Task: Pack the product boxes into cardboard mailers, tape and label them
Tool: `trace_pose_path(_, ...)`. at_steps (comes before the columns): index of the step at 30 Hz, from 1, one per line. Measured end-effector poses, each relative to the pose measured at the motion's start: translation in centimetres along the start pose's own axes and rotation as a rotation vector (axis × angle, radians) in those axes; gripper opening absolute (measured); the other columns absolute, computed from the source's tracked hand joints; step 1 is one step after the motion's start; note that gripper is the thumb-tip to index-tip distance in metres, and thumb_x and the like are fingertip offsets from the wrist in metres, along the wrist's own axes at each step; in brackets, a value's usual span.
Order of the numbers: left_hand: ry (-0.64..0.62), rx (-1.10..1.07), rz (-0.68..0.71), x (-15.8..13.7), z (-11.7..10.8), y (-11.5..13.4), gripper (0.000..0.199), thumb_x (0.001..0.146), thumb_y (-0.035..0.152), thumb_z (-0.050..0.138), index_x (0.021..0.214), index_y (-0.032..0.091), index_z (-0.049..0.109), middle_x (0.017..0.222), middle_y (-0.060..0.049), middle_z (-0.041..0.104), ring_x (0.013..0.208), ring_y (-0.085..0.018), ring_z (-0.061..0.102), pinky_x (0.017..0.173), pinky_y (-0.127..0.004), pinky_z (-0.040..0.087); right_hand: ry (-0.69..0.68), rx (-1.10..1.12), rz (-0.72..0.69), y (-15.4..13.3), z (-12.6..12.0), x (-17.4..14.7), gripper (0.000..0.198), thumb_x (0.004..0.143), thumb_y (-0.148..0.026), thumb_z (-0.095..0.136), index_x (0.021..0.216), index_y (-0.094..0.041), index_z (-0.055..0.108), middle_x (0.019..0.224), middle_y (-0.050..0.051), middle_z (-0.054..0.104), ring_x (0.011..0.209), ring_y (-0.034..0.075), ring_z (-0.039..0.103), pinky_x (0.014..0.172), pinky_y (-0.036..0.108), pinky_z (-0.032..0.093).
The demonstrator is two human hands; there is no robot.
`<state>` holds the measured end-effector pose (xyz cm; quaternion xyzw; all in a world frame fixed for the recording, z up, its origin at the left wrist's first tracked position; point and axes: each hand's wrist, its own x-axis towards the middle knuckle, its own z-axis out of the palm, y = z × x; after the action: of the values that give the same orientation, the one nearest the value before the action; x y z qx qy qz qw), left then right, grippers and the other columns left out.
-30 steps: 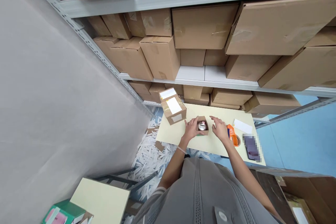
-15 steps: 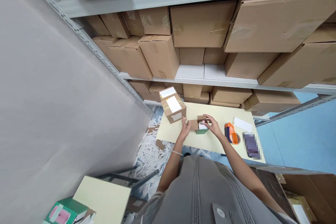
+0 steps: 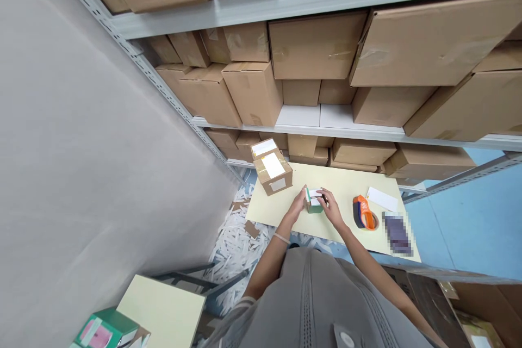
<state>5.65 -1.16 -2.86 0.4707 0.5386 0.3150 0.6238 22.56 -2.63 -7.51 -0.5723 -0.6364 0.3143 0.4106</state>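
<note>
A small green box (image 3: pixel 315 208) stands on the cream table (image 3: pixel 269 209), its white top flaps folded inward. My left hand (image 3: pixel 298 205) grips the box's left side, fingers against the raised edge of a flap. My right hand (image 3: pixel 331 209) holds the right side, with fingertips on the top flaps; something dark shows by those fingers, too small to name. What is inside the box is hidden. Right of my right hand lies an orange and blue tape dispenser (image 3: pixel 362 212) with a tape roll (image 3: pixel 374 222) beside it.
Taped cartons (image 3: pixel 274 173) with white labels stand at the table's left back. A white sheet (image 3: pixel 382 198) and a blurred dark item (image 3: pixel 397 234) lie right. Shelves of cardboard boxes (image 3: pixel 318 46) rise behind. Paper shreds (image 3: pixel 234 242) cover the floor; a side table (image 3: pixel 163 310) holds another green box (image 3: pixel 108 329).
The brown flap that stuck out left of the green box is folded up and in. My left hand has moved right, from that flap onto the box. The view has shifted slightly.
</note>
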Motion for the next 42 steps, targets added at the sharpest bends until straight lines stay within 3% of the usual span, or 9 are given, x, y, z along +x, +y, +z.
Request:
trace_pose_path(5, 0.080, 0.425, -0.025, 1.8, 2.7, 0.5, 0.080, 0.089, 0.060, 0.047, 0.155, 0.021, 0.022, 0.164, -0.012, 0.017, 0.152, -0.025, 0.011, 0.120, -0.039, 0.024, 0.069, 0.092, 0.006, 0.5, 2.9, -1.0, 0.064, 0.089, -0.042, 0.044, 0.148, -0.020, 0.031, 0.143, 0.016, 0.042, 0.137, 0.026, 0.039, 0.112, 0.051, 0.036)
trace_pose_path(8, 0.073, 0.563, -0.003, 2.5, 3.6, 0.5, 0.088, 0.083, 0.052, 0.059, 0.155, 0.019, 0.019, 0.164, -0.016, 0.012, 0.151, -0.028, 0.013, 0.119, -0.040, 0.025, 0.041, 0.116, 0.039, 1.0, 3.5, -1.4, 0.083, 0.082, -0.042, 0.054, 0.153, -0.021, 0.017, 0.150, 0.017, 0.031, 0.145, 0.028, 0.026, 0.116, 0.053, 0.028)
trace_pose_path(11, 0.049, 0.659, 0.014, 2.6, 4.0, 0.5, 0.085, 0.084, 0.042, 0.059, 0.155, 0.020, 0.018, 0.165, -0.016, 0.006, 0.151, -0.029, 0.015, 0.120, -0.039, 0.024, 0.010, 0.233, 0.095, 1.7, 3.0, -1.6, 0.096, 0.076, -0.044, 0.060, 0.154, -0.022, 0.009, 0.153, 0.018, 0.024, 0.146, 0.029, 0.024, 0.115, 0.053, 0.029)
trace_pose_path(15, 0.036, 0.723, 0.040, 2.5, 4.8, 0.7, 0.082, 0.085, 0.039, 0.057, 0.155, 0.018, 0.019, 0.165, -0.017, 0.001, 0.150, -0.032, 0.017, 0.119, -0.040, 0.025, -0.009, 0.328, 0.131, 2.5, 1.9, -1.8, 0.094, 0.076, -0.045, 0.059, 0.154, -0.027, 0.010, 0.153, 0.017, 0.027, 0.144, 0.028, 0.031, 0.111, 0.053, 0.035)
trace_pose_path(22, 0.076, 0.765, 0.009, 2.1, 5.4, 1.7, 0.082, 0.084, 0.041, 0.058, 0.154, 0.019, 0.023, 0.165, -0.018, 0.001, 0.145, -0.039, 0.030, 0.113, -0.048, 0.034, -0.028, 0.336, 0.160, 3.0, 1.4, -1.8, 0.083, 0.075, -0.040, 0.057, 0.151, -0.030, 0.026, 0.151, 0.013, 0.033, 0.142, 0.027, 0.035, 0.110, 0.049, 0.039)
trace_pose_path(30, 0.055, 0.883, -0.031, 1.7, 4.9, 1.8, 0.077, 0.089, 0.041, 0.054, 0.156, 0.024, 0.020, 0.166, -0.013, 0.001, 0.143, -0.034, 0.035, 0.110, -0.040, 0.039, -0.062, 0.324, 0.110, 3.3, 1.5, -1.8, 0.082, 0.077, -0.038, 0.057, 0.153, -0.033, 0.026, 0.149, 0.011, 0.033, 0.141, 0.027, 0.036, 0.111, 0.049, 0.039)
trace_pose_path(33, 0.073, 0.963, 0.014, 1.6, 5.0, 1.6, 0.075, 0.092, 0.049, 0.049, 0.156, 0.025, 0.019, 0.166, -0.012, 0.003, 0.147, -0.034, 0.027, 0.114, -0.047, 0.034, -0.102, 0.250, 0.096, 3.4, 0.3, -1.6, 0.083, 0.080, -0.040, 0.057, 0.155, -0.032, 0.022, 0.151, 0.011, 0.034, 0.141, 0.028, 0.036, 0.110, 0.051, 0.039)
trace_pose_path(36, 0.142, 1.073, 0.120, 1.5, 4.9, 1.5, 0.064, 0.098, 0.047, 0.035, 0.156, 0.025, 0.020, 0.166, -0.009, 0.008, 0.151, -0.031, 0.015, 0.119, -0.056, 0.021, -0.099, 0.058, 0.028, 2.8, -1.4, -1.3, 0.080, 0.086, -0.043, 0.050, 0.157, -0.028, 0.016, 0.157, 0.013, 0.030, 0.145, 0.028, 0.030, 0.115, 0.053, 0.032)
trace_pose_path(42, 0.170, 1.251, 0.394, 1.3, 4.2, 0.3, 0.058, 0.101, 0.035, 0.024, 0.157, 0.022, 0.019, 0.165, -0.004, 0.016, 0.152, -0.024, 0.010, 0.123, -0.052, 0.012, -0.113, -0.445, -0.060, 0.0, -1.4, -1.2, 0.063, 0.101, -0.045, 0.021, 0.159, -0.024, 0.009, 0.165, 0.006, 0.017, 0.151, 0.024, 0.013, 0.121, 0.052, 0.016)
